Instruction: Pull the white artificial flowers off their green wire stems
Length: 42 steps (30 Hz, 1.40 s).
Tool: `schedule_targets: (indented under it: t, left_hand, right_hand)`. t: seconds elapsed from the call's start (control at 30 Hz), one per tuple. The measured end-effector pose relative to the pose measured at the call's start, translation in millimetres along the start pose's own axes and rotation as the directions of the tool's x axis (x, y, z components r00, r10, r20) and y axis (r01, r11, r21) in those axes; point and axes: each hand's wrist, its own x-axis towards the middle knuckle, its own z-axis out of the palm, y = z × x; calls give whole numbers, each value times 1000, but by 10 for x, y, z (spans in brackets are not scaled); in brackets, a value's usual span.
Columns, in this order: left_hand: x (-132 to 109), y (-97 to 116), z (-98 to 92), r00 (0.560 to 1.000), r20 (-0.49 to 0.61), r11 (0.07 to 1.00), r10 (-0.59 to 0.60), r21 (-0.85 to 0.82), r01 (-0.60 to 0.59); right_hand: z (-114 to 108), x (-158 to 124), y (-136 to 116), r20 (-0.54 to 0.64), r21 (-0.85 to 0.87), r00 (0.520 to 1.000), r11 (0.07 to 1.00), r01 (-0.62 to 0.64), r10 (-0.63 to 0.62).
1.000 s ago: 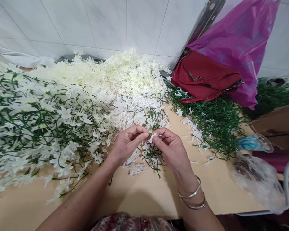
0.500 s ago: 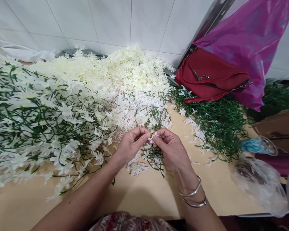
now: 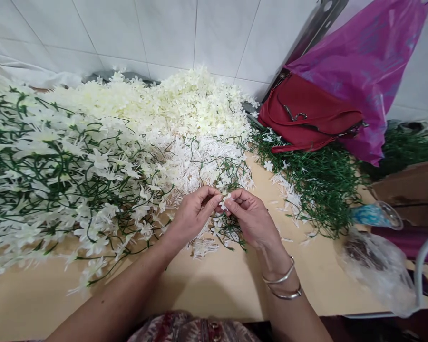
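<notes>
Between the fingertips of both hands is a small white artificial flower (image 3: 225,203), held just above the table. My left hand (image 3: 194,211) is closed in a pinch at the flower's left side. From the right, my right hand (image 3: 255,216) pinches it between thumb and fingers; a thin white piece sticks out there. Directly behind and below the hands lie green stems (image 3: 231,223) with small white flowers on them. Farther back is a heap of thin white stamen-like pieces (image 3: 196,159). What the inner fingers grip is hidden.
Loose cream blossoms (image 3: 199,102) are heaped along the tiled wall (image 3: 221,38). Flowered stems (image 3: 57,175) cover the left side. At right are green stems (image 3: 317,190), a red handbag (image 3: 310,111), a purple plastic bag (image 3: 364,61), a blue-patterned cup (image 3: 374,215) and a clear bag (image 3: 381,270).
Both hands stay in nearly the same place, still pinching the flower, whose petals now face up more openly. The view has shifted slightly, so the things at right appear farther left.
</notes>
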Motion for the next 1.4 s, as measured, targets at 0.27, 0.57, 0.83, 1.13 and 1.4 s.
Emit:
schedule_targets:
  t: [0.27,0.57,0.83,1.13,1.4]
  left_hand:
    - [36,27,-14,996,66,984,-58,-162,68]
    - [41,-5,-42,992,118,991,-35,-124,50]
    - [45,10,-21,996,64,990,-64,-121,71]
    - [48,-19,-58,998,57,997,-30,-63,33]
    - [27,-7,-44,998,48,995,38,93,-42]
  right_hand:
    - [-38,4,-13,70,-3,997,1000,-13,13]
    - [-57,14,-33,144,-29,989,999,-19,23]
    - [-21,17,-9,45,8,999,1000,9,-10]
    - [-55,34,19,32,-29,999,999,42,-42]
    - [-82,47,65,72,-125,995,990,73,-64]
